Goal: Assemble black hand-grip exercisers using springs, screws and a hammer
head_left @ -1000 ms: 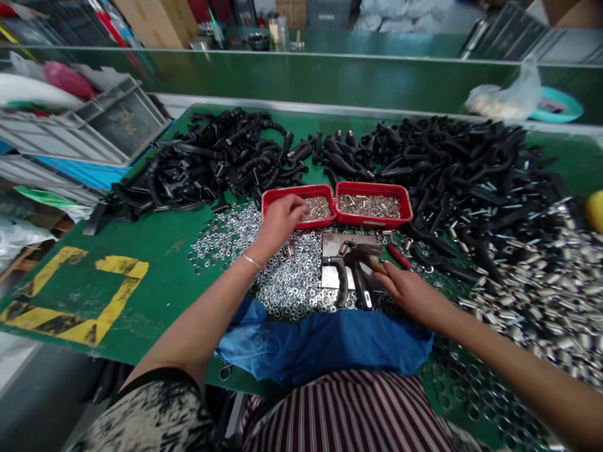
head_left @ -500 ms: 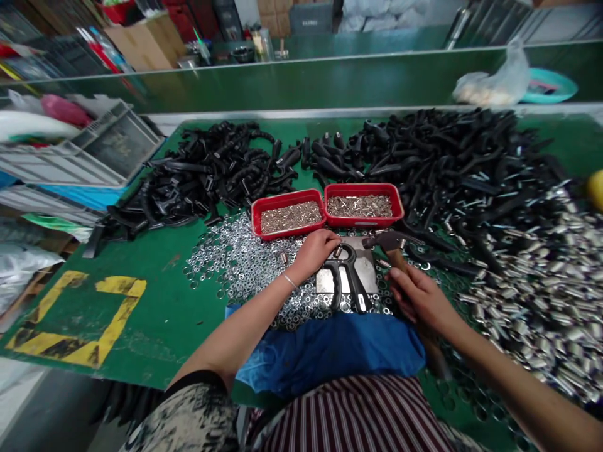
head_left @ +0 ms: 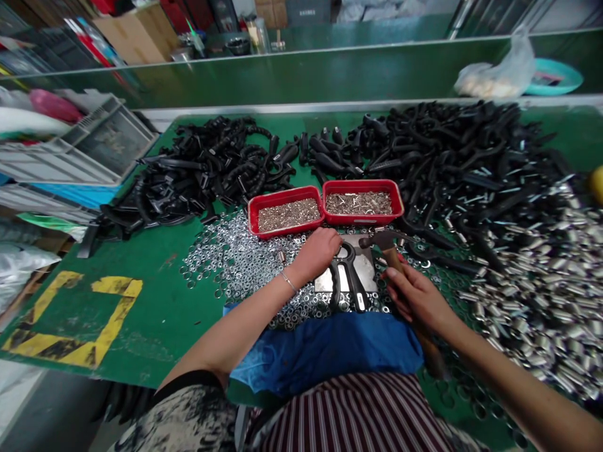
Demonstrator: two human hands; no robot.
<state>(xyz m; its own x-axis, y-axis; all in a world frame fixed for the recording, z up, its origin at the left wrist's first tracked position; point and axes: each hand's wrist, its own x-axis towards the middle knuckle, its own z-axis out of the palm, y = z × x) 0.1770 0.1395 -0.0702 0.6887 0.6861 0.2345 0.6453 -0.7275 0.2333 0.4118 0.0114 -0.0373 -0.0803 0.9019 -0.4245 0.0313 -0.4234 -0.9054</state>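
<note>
The right hand (head_left: 414,292) is gripping the hammer handle (head_left: 392,256); the left hand (head_left: 320,251) is bunching at the ring end of the black two-handled piece (head_left: 357,284), anything pinched hidden, probably steadying it. Underneath, a metal plate (head_left: 367,267) is seemingly lending firm backing.

The hammer (head_left: 391,253) has a dull, dark metal head on a worn wooden handle. The flat plate (head_left: 323,281) is bare metal, smooth and bright in places. On it, the hand grip (head_left: 357,285) looks like black plastic, mostly matt with a slight sheen. From the plate, the trays at ten (head_left: 282,233) and twelve o'clock (head_left: 339,218) are glossy red plastic; the rings (head_left: 235,251) at nine are shiny metal, as are the tubes (head_left: 541,301) at three. At six lies soft, creased blue cloth (head_left: 330,345). The green tabletop (head_left: 146,263) is smooth but scuffed; the bag (head_left: 516,63) toward one is thin clear plastic.
</note>
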